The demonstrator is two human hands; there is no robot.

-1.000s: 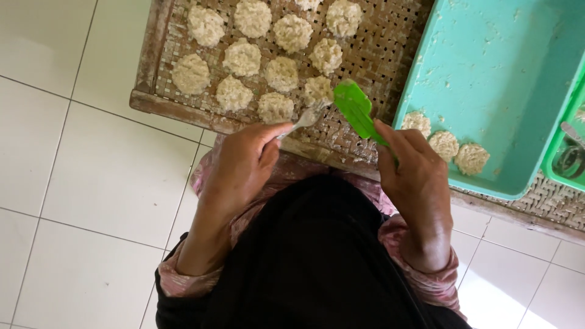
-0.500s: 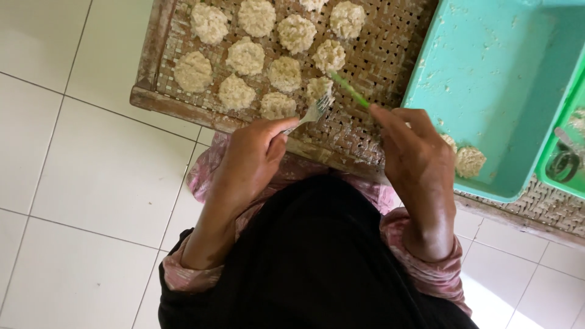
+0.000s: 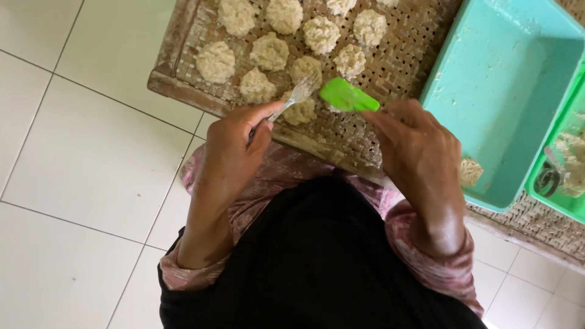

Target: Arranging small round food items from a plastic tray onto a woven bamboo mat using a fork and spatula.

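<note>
A white tiled floor [image 3: 79, 176] lies under a woven bamboo tray [image 3: 402, 67], with a turquoise plastic tub [image 3: 506, 91] resting at its right side. Pale round dough patties [image 3: 268, 52] sit in rows on the tray. The right hand [image 3: 420, 152] is closed on the handle of a green spatula [image 3: 346, 96], whose blade lies flat just above the weave. The left hand [image 3: 234, 155] pinches a metal fork [image 3: 295, 96] between thumb and fingers, its tines touching the nearest patty [image 3: 300, 111] at the tray's near edge, just beside the spatula blade.
</note>
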